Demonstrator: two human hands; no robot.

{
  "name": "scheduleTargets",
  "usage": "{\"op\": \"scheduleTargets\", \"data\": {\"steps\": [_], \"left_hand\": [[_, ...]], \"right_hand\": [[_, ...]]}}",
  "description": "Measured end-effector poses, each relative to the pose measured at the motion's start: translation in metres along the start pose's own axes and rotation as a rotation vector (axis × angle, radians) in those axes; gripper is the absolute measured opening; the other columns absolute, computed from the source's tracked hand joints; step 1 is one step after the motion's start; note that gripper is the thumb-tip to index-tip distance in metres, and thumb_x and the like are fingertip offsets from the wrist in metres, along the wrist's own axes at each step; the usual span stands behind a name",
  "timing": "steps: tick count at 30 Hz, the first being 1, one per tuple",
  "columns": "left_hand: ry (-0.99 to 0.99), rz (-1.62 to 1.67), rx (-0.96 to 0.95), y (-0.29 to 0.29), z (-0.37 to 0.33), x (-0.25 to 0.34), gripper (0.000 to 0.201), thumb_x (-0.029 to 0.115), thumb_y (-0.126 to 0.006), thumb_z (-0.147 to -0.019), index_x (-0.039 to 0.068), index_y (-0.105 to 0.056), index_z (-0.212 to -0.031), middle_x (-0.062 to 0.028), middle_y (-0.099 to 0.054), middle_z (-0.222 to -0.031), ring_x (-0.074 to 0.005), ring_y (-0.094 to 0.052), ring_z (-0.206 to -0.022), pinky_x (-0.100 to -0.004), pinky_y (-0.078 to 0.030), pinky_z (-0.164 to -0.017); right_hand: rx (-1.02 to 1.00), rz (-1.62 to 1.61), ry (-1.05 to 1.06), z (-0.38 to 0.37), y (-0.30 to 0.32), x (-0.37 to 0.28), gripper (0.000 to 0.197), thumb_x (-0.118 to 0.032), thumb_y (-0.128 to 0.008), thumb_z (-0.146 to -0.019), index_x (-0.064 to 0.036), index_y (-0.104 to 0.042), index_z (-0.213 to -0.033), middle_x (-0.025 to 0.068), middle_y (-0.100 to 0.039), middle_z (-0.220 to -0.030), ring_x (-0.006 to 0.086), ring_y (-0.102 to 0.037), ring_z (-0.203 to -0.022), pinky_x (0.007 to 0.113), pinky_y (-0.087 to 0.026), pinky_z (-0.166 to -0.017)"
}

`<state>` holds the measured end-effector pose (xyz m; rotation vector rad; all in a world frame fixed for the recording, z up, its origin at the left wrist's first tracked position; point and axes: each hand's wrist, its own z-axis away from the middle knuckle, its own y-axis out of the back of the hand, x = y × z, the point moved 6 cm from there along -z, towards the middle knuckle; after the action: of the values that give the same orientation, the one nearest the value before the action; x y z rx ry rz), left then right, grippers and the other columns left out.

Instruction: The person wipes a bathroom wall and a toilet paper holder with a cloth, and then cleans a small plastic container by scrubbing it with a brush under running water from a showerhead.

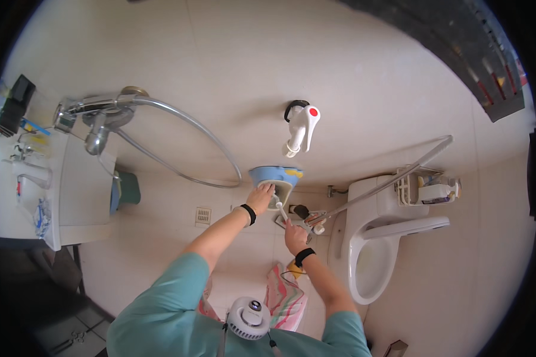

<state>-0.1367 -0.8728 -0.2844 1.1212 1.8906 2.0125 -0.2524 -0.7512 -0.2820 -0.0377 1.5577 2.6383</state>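
Observation:
In front of me, near the tiled wall, is a blue container (277, 173) with a pale inner side and a yellow patch on its rim. My left hand (260, 197) grips its near left edge, fingers closed over the rim. Around a slim white handle (281, 209) my right hand (296, 237) is closed. The handle slants up and left into the container's mouth; its far end looks like a brush head, partly hidden by my left hand.
Above the container a white tap (302, 128) juts from the wall. A shower hose (211, 140) loops at left, near a washbasin (33, 172). On the right stands a toilet (372, 256) with its lid raised, and a wire rack (426, 187) of bottles. A floor drain (203, 216) lies left.

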Motion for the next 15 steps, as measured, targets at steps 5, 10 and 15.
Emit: {"op": "scheduleTargets", "data": {"steps": [5, 10, 15], "left_hand": [[0.033, -0.042, -0.131, -0.043, -0.032, -0.014, 0.036, 0.012, -0.040, -0.083, 0.005, -0.046, -0.117, -0.0107, -0.044, -0.121, -0.0268, -0.045, -0.108, -0.0373, -0.039, -0.088], [0.003, -0.061, -0.106, -0.054, -0.027, -0.031, 0.039, 0.006, -0.044, -0.078, 0.008, -0.049, -0.117, -0.0126, -0.044, -0.110, -0.0272, -0.046, -0.101, -0.0382, -0.039, -0.085], [-0.056, 0.018, -0.060, -0.026, -0.045, -0.004, 0.050, 0.005, -0.043, -0.078, 0.013, -0.040, -0.127, -0.0100, -0.042, -0.119, -0.0269, -0.043, -0.105, -0.0395, -0.036, -0.089]], "right_hand": [[0.067, 0.834, 0.093, -0.034, 0.027, 0.009, 0.030, -0.014, -0.058, -0.071, -0.0094, -0.054, -0.100, 0.0027, -0.058, -0.064, 0.0206, -0.057, -0.052, 0.037, -0.041, -0.036], [-0.147, 0.550, 0.069, -0.066, 0.002, 0.005, 0.018, -0.011, -0.058, -0.072, -0.0064, -0.064, -0.089, 0.0029, -0.063, -0.074, 0.0206, -0.062, -0.062, 0.037, -0.043, -0.038], [-0.005, -0.156, 0.041, -0.038, 0.005, 0.044, 0.020, -0.019, -0.050, -0.081, -0.0060, -0.058, -0.094, 0.0171, -0.062, -0.088, 0.0307, -0.063, -0.073, 0.038, -0.051, -0.058]]}}
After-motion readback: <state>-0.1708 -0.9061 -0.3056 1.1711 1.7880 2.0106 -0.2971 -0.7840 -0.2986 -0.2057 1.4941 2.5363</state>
